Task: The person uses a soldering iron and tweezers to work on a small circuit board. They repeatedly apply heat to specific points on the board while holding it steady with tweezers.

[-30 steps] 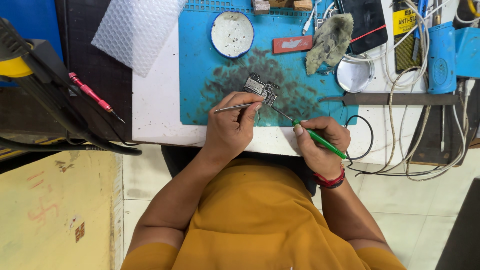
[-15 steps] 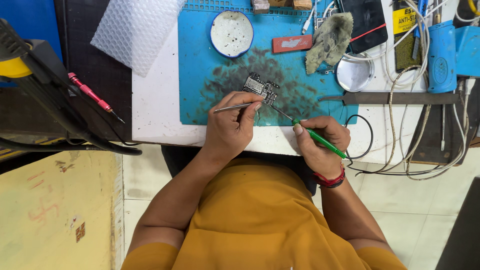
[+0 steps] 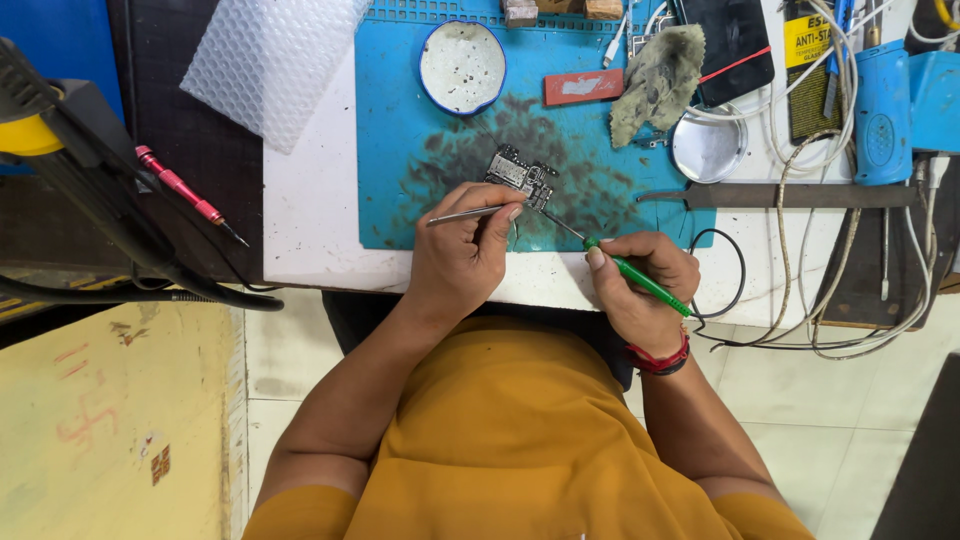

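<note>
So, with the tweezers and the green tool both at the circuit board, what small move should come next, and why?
Probably a slight press with the green screwdriver, held in the right hand. Its thin tip already reaches the edge of the small circuit board, and the left hand holds metal tweezers beside the board on the blue mat.

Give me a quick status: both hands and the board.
Left hand grips metal tweezers. Right hand holds green screwdriver, tip at circuit board on blue mat. Nothing blocking the board.
</note>
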